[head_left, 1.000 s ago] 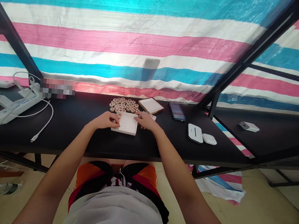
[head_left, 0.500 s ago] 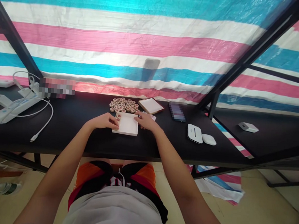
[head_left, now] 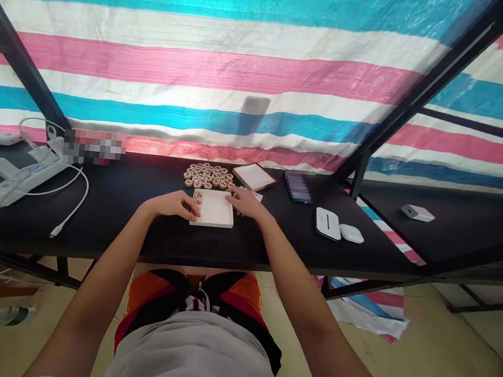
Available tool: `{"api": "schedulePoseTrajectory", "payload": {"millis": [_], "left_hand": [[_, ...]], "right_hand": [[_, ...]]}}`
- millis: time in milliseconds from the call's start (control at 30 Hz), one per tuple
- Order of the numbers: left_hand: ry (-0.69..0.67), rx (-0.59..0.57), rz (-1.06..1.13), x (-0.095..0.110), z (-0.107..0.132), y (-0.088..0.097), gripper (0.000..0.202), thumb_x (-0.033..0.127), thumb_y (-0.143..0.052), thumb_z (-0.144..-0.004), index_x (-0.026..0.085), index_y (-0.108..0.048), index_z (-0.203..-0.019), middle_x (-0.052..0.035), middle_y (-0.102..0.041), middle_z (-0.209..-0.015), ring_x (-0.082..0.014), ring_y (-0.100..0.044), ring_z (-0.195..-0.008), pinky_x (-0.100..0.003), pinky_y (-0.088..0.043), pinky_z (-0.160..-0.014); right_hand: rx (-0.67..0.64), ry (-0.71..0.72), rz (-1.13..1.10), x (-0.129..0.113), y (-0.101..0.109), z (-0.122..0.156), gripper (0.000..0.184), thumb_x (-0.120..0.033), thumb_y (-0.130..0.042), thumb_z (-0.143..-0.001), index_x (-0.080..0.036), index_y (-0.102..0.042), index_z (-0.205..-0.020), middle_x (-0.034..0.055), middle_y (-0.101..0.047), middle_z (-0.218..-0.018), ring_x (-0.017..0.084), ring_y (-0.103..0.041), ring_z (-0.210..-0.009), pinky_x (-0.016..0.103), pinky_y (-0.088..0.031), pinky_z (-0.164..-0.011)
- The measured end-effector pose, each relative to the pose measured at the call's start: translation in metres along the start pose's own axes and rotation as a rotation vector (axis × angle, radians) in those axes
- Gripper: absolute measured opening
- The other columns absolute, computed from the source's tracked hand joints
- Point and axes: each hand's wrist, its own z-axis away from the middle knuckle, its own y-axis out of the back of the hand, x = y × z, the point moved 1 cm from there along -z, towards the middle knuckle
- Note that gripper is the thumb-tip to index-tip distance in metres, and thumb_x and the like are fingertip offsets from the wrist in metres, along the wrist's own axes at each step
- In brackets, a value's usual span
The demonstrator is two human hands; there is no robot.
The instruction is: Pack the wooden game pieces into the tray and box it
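Note:
A shallow white box (head_left: 216, 210) lies on the table in front of me. Along its inner left side stand round Chinese chess pieces (head_left: 198, 198) with red characters. Over the box's left rim reaches my left hand (head_left: 179, 204), its fingers bent together at the nearest piece, which they partly hide. My right hand (head_left: 244, 201) grips the box's right wall near the far corner, thumb over the rim. Just beyond the box, a spread of loose chess pieces (head_left: 206, 174) rests on the table, most face up.
A box lid (head_left: 255, 177) lies behind my right hand, partly over a printed paper (head_left: 256, 196). Farther right are a blurred phone (head_left: 298, 188), a white device (head_left: 328, 224) and a white case (head_left: 352, 234). Left, a power strip (head_left: 27, 178) trails white cables.
The box has shifted slightly right. My left fingers have moved a little along its left side, and the row of red pieces shows more clearly. My right hand stays on the wall.

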Motion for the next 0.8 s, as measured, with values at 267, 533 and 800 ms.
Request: {"api": "schedulePoseTrajectory", "payload": {"millis": [267,533,800], "left_hand": [[-0.045,0.044,-0.053,0.002,0.000,-0.001,0.024,0.042,-0.072,-0.066,0.019,-0.077,-0.069,-0.0011,-0.068,-0.072,-0.0168,-0.057,-0.071,-0.025,-0.042,-0.065],[-0.073,0.605,-0.191,-0.010,-0.007,0.008,0.037,0.048,-0.054,-0.081,0.015,-0.071,-0.082,-0.0028,-0.065,-0.078,-0.0160,-0.054,-0.070,-0.027,-0.042,-0.067],[0.079,0.656,-0.584,-0.049,-0.017,0.015,0.042,0.034,-0.051,-0.083,0.023,-0.063,-0.121,-0.0080,-0.056,-0.117,-0.0245,-0.055,-0.105,-0.036,-0.044,-0.095]], "right_hand": [[-0.003,0.007,0.006,0.000,0.000,-0.001,0.028,-0.028,-0.047,-0.092,-0.022,-0.054,-0.118,0.0002,-0.064,-0.076,0.007,-0.054,-0.045,0.014,-0.038,-0.037],[0.000,0.002,0.003,0.003,-0.001,-0.002,0.026,-0.028,-0.048,-0.092,-0.022,-0.055,-0.116,-0.0002,-0.063,-0.074,0.006,-0.054,-0.044,0.013,-0.038,-0.036],[0.001,0.020,-0.004,0.002,-0.001,-0.003,0.026,-0.028,-0.048,-0.091,-0.021,-0.054,-0.115,-0.0005,-0.062,-0.072,0.007,-0.053,-0.044,0.014,-0.038,-0.035]]}}
